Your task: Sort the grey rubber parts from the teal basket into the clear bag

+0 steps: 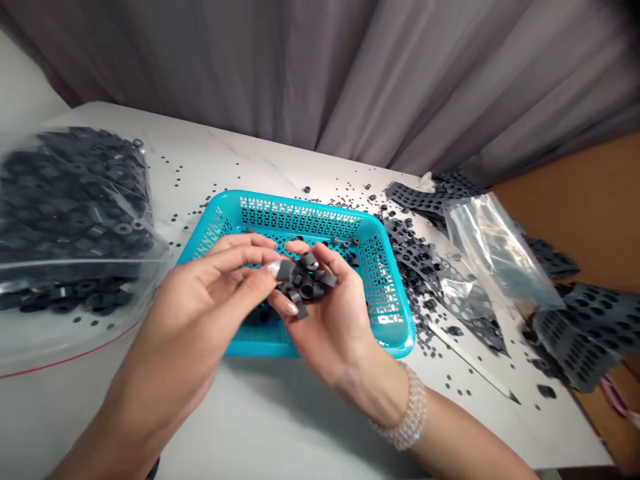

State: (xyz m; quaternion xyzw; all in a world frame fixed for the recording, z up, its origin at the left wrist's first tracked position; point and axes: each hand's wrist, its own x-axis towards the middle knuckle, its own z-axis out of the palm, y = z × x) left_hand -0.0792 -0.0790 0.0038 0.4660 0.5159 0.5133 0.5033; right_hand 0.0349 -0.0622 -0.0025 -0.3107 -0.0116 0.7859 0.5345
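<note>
Above a turquoise plastic basket (320, 212), both of my hands are close together. My right hand (335, 320) is cupped palm up around a small heap of dark grey foam rings (309, 287). Between thumb and fingertips, my left hand (210, 293) pinches one dark grey foam ring (285, 271) at the edge of that heap. More dark pieces lie on the basket's floor, partly hidden by my hands. To the left is a clear zip bag (75, 207) filled with many similar rings.
Right of the basket lies a pile of small dark foam bits (413, 253). Beyond it are perforated foam sheets (585, 327), an empty-looking clear bag (500, 247) and a white pencil-like stick (475, 363). Small black dots are scattered over the white table (280, 413). A grey curtain (300, 73) hangs behind.
</note>
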